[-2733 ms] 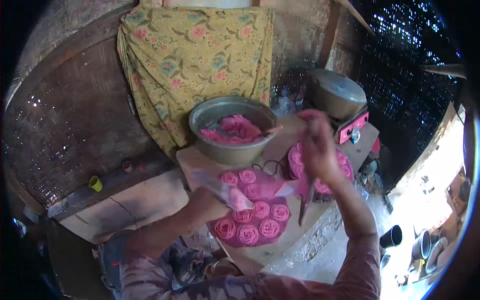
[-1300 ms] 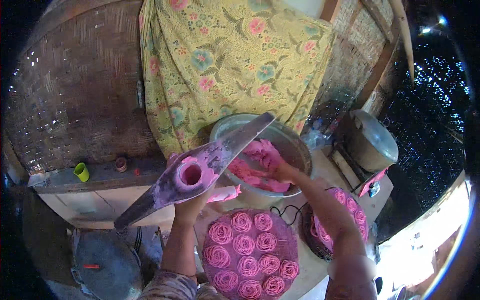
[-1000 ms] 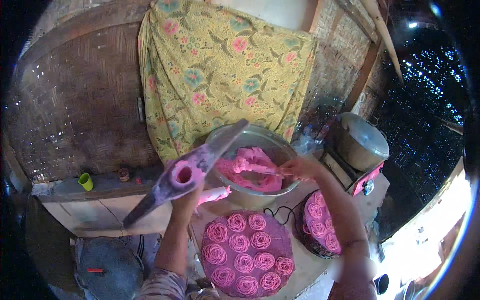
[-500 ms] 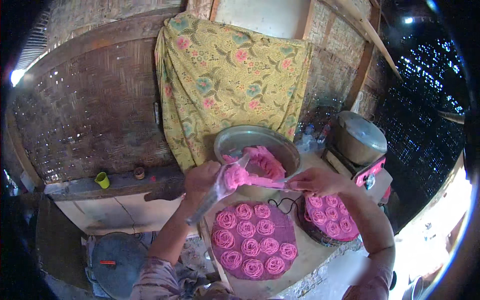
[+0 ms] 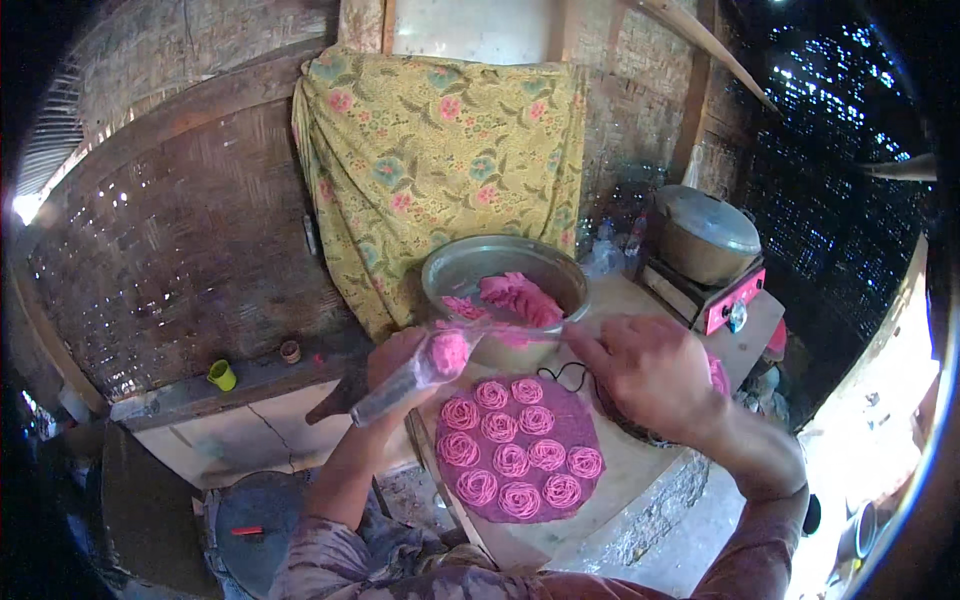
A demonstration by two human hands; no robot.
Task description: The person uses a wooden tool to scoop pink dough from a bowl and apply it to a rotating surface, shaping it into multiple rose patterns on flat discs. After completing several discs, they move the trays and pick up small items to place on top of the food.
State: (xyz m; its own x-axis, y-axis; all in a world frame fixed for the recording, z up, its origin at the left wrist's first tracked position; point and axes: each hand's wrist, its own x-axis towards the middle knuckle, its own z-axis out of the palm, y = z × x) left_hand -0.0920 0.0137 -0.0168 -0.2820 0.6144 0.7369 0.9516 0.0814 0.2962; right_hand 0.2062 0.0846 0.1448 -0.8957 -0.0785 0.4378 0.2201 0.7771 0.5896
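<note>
My left hand (image 5: 392,362) is closed round a clear plastic piping bag (image 5: 425,368) with a lump of pink dough (image 5: 447,352) in it. The bag tapers to a greyish end pointing down and left. My right hand (image 5: 640,365) grips a thin, flat spatula-like tool (image 5: 535,333), smeared pink, which reaches toward the bag's mouth. Behind both hands stands a large metal basin (image 5: 440,262) holding more pink dough (image 5: 522,298). Below them a round pink-purple sheet (image 5: 530,459) bears several coiled pink dough rosettes (image 5: 511,460).
At the right, a lidded metal pot (image 5: 705,235) sits on a pink-fronted gas stove (image 5: 722,305). My right hand partly hides a second round tray of rosettes (image 5: 718,375). A yellow-green cup (image 5: 221,375) stands on the left ledge; a floral cloth (image 5: 445,150) hangs behind.
My right hand has risen and turned, its tool drawing back to the right from the bag. The bag has tilted lower in my left hand. The whole view has shifted slightly.
</note>
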